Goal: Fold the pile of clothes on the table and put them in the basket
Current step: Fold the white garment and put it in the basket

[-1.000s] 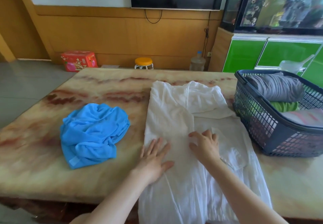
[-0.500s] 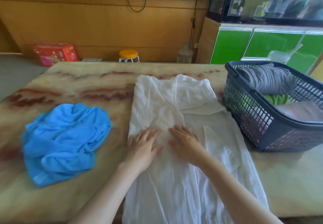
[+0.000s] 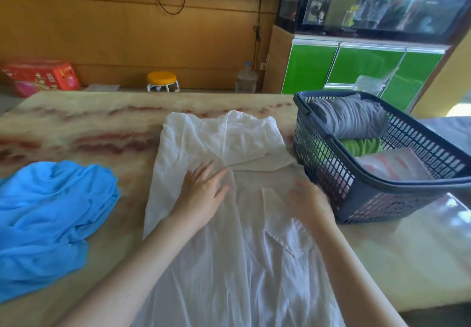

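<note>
A white garment point(image 3: 221, 245) lies spread lengthwise on the marble-patterned table point(image 3: 84, 128), its near end hanging over the front edge. My left hand point(image 3: 204, 191) presses flat on its middle with straight fingers. My right hand point(image 3: 309, 200) lies on the garment's right part, close to the basket, slightly blurred, fingers lightly bent. A crumpled blue garment point(image 3: 48, 219) sits at the left. The dark blue plastic basket point(image 3: 367, 196) stands at the right and holds folded grey point(image 3: 349, 119), green point(image 3: 362, 145) and pale red-patterned point(image 3: 392, 166) clothes.
Beyond the table's far edge are a red box point(image 3: 40, 75), a yellow-topped stool point(image 3: 162, 81) and a plastic bottle point(image 3: 246, 78) on the floor. A green cabinet point(image 3: 356, 71) with an aquarium on top stands behind the basket.
My right hand has slid to the right across the white garment toward the basket. My left hand has moved a little forward on the cloth. The camera has shifted.
</note>
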Tool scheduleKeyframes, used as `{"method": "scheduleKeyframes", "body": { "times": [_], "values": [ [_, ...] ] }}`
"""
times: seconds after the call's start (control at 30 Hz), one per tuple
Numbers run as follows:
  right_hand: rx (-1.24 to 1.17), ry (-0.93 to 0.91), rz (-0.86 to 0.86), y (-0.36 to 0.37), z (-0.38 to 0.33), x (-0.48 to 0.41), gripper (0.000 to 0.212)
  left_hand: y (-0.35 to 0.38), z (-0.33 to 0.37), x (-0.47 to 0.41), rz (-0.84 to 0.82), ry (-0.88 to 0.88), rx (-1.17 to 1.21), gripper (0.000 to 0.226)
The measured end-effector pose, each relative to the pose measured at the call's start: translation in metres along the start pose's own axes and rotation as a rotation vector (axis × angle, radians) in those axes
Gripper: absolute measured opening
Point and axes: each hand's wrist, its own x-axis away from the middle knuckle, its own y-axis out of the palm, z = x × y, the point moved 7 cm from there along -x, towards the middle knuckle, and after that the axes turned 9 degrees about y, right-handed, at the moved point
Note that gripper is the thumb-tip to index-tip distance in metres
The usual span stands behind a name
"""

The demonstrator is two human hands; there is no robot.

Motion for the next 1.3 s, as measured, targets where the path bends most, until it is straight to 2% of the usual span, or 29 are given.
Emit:
{"method": "scheduleKeyframes", "body": {
  "times": [0.07,0.2,0.33,0.4,0.53,0.6,0.7,0.83,0.97,1.03,1.13,1.2,1.3],
  "values": [
    [0.03,0.011,-0.021,0.001,0.003,-0.006,0.018,0.015,-0.003,-0.023,-0.102,-0.022,-0.046,0.054],
    [0.074,0.075,-0.054,0.008,0.005,-0.013,0.028,0.054,-0.025,-0.04,-0.261,-0.119,-0.168,0.062],
    [0.109,0.051,-0.016,0.009,0.001,-0.014,0.032,0.068,-0.03,-0.042,-0.3,-0.149,-0.173,0.063],
    [0.148,0.055,0.05,-0.002,0.001,-0.012,0.036,0.058,-0.029,-0.052,-0.246,-0.178,-0.107,0.062],
    [0.168,0.085,0.089,-0.017,-0.002,-0.007,0.026,0.027,-0.017,-0.084,0.06,-0.153,-0.045,0.047],
    [0.162,0.092,0.089,-0.017,-0.003,-0.007,0.025,0.028,-0.005,-0.101,0.108,-0.122,0.044,0.038],
    [0.011,0.143,-0.009,-0.008,0.004,-0.014,0.03,0.038,0.012,-0.123,0.096,-0.123,0.125,0.037],
    [-0.244,0.188,-0.145,0.006,0.013,-0.027,0.027,0.052,0.027,-0.147,0.07,-0.13,0.108,0.037],
    [-0.452,0.148,-0.138,0.007,0.009,-0.03,0.01,0.054,0.036,-0.169,0.104,-0.196,0.209,0.039],
    [-0.539,0.138,-0.128,0.006,0.006,-0.029,0.01,0.051,0.046,-0.181,0.087,-0.205,0.211,0.042],
    [-0.592,0.117,-0.132,0.005,-0.002,-0.024,0.015,0.059,0.062,-0.197,-0.029,-0.199,0.218,0.036],
    [-0.592,0.088,-0.135,0.006,-0.008,-0.021,0.014,0.069,0.069,-0.203,-0.116,-0.21,0.247,0.041],
    [-0.587,0.029,-0.149,0.01,-0.016,-0.019,0.013,0.079,0.068,-0.212,-0.158,-0.273,0.209,0.042]
  ]
}}
